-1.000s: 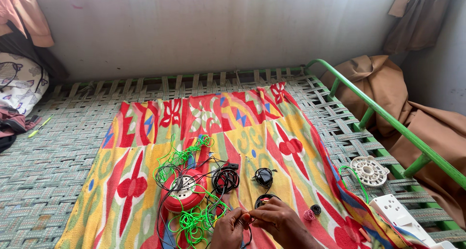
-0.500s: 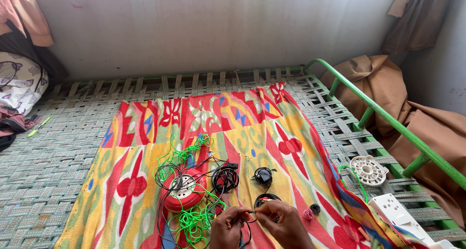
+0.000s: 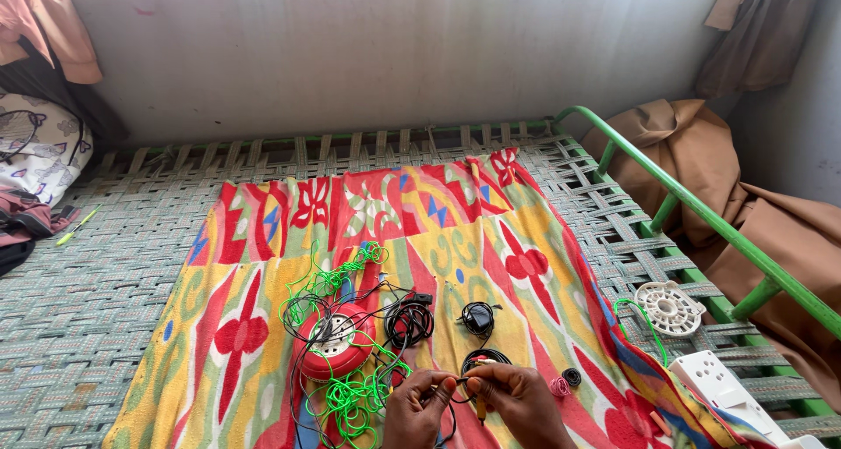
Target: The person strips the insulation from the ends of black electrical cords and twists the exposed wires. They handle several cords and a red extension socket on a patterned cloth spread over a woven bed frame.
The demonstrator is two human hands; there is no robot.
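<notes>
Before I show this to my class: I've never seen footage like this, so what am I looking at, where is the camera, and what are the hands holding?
The picture comes from a camera worn on a person's head, looking down. At the bottom are their bare left hand and right hand, pinching a thin black wire between the fingertips. They work over a colourful patterned cloth spread on a woven cot. On the cloth lie a red round device, tangled green cord and small black coiled cables. White plastic parts sit to the right.
</notes>
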